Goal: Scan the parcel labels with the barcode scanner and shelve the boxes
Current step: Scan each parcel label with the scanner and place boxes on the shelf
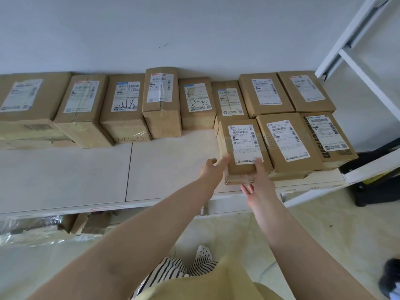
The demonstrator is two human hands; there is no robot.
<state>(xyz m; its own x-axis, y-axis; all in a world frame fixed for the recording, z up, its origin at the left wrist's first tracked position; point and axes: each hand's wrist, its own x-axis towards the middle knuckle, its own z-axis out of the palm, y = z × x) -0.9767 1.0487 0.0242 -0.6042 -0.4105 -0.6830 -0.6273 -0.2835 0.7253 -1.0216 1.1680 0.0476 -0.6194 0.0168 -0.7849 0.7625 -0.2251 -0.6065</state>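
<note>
Cardboard parcel [242, 152]: label up, so it reads easily.
Hands: left grip [211, 167] and right grip [258, 180] flat-fingered, steadying my parcel on shelf [168, 169].
</note>
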